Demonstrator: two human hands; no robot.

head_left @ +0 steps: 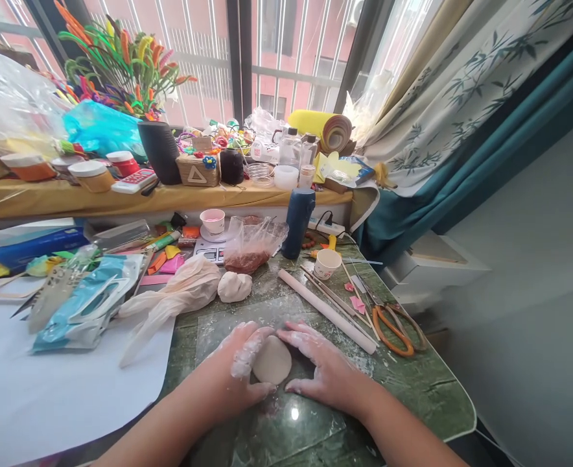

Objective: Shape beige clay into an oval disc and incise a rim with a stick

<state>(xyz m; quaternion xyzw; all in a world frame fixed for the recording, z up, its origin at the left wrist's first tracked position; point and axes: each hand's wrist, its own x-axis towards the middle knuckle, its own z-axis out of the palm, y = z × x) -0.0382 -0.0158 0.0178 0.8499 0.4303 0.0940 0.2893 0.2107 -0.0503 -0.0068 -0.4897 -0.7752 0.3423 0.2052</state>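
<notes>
A round, flattened disc of pale dough [273, 360] lies on a clear plastic sheet [213, 334] dusted with white powder. Around its left edge curls my left hand [245, 366], its powdered fingers against the disc and the thumb below. My right hand [323, 366] rests at the right side, fingers stretched out and thumb apart, its fingertips near the disc's upper right edge; whether they touch it I cannot tell. Beyond the hands are a white lump of dough [234, 287] and a pale rolling pin [328, 311] lying slantwise.
Orange-handled scissors [393, 331] lie at the table's right edge, with thin sticks [338, 298] and a paper cup [327, 264] nearby. A dark blue bottle [299, 224] stands at the back. White paper [82, 395], a plastic bag [184, 292] and blue packaging [92, 298] cover the left.
</notes>
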